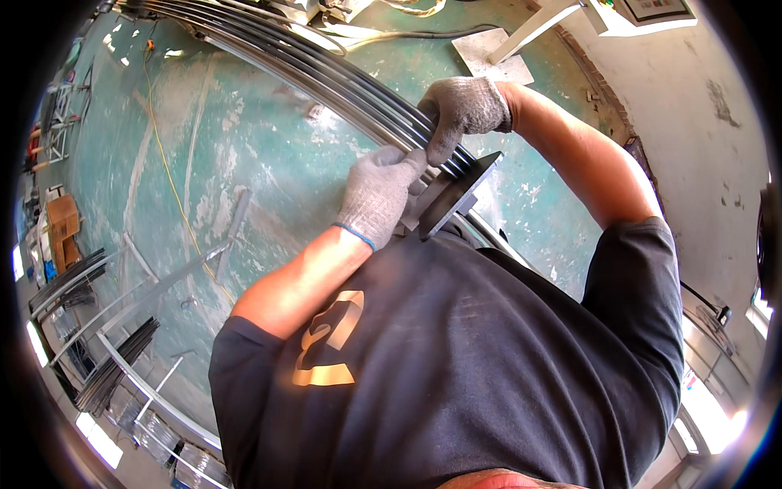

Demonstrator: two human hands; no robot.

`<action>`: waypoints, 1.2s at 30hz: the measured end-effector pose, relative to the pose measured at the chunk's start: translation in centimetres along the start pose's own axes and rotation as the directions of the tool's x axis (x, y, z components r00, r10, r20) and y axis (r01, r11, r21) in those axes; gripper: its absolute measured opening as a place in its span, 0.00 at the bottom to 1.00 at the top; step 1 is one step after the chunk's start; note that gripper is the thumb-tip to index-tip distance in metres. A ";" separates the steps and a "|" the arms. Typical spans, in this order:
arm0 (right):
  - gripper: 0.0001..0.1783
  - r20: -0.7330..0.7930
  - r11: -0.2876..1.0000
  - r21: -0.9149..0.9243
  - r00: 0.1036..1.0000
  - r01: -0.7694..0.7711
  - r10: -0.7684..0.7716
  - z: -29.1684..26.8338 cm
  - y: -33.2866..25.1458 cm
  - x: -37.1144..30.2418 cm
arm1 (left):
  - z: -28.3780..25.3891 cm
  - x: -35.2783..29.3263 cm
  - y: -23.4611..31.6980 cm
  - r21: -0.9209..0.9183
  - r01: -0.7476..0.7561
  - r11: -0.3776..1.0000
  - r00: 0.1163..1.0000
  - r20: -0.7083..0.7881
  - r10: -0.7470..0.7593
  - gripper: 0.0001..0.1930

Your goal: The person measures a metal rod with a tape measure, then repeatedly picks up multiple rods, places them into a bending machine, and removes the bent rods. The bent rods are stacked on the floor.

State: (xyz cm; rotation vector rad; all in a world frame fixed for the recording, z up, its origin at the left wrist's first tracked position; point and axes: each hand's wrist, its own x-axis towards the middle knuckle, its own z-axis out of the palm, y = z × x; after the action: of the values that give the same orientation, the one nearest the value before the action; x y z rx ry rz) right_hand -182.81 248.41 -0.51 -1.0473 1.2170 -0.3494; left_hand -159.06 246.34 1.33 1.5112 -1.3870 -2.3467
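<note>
A bundle of long, thin black rods (326, 61) runs from the far left towards my body, beside a silver metal rail (285, 72). The rods' near ends meet a dark flat plate (461, 196) that stands tilted close to my shirt. My right hand (468, 112), in a grey knitted glove, curls over the rods just short of the plate. My left hand (376, 194), gloved alike, is closed at the rail's near end, its fingertips almost touching the right thumb. What lies inside the left fingers is hidden.
Below is a worn green floor (269, 147), crossed by a thin yellow cord (167, 167). Metal racks (155, 281) with more dark rods (118, 367) stand at the left. A pale post on a square base plate (489, 55) is at the far right, near a wall (692, 106).
</note>
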 end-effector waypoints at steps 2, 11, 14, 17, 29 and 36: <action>0.30 0.014 0.999 0.030 1.000 0.016 -0.017 0.1 0.4 0.1 | -0.2 0.0 -0.2 0.069 -0.013 0.998 0.999 0.033 0.010 0.13; 0.38 -0.103 0.993 0.104 0.994 0.051 -0.040 0.2 -0.9 1.9 | -2.2 0.6 -0.4 0.032 0.081 0.996 0.977 0.198 -0.086 0.11; 0.36 -0.243 0.992 0.113 0.970 0.060 -0.031 0.8 -1.4 4.1 | -2.5 0.1 -1.0 -0.093 0.057 0.994 0.989 0.145 -0.043 0.11; 0.32 -0.324 0.999 0.038 0.946 0.026 -0.012 0.9 -2.0 4.9 | -3.3 0.6 -2.4 -0.129 0.022 0.991 0.996 0.086 -0.011 0.11; 0.29 -0.157 0.988 0.145 0.985 -0.046 0.069 1.0 -1.4 1.8 | -3.5 1.3 -4.0 -0.125 -0.001 0.992 0.998 0.063 0.009 0.13; 0.28 -0.155 0.997 0.075 0.988 -0.013 0.024 1.6 -0.2 0.8 | -3.2 1.7 -4.9 -0.207 0.038 0.978 0.998 0.055 -0.027 0.14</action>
State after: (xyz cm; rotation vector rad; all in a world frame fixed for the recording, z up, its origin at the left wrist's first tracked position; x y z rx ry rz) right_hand -181.03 248.46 -0.88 -0.9580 1.3420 -0.4654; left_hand -155.58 246.43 -3.68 1.4355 -1.0910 -2.4766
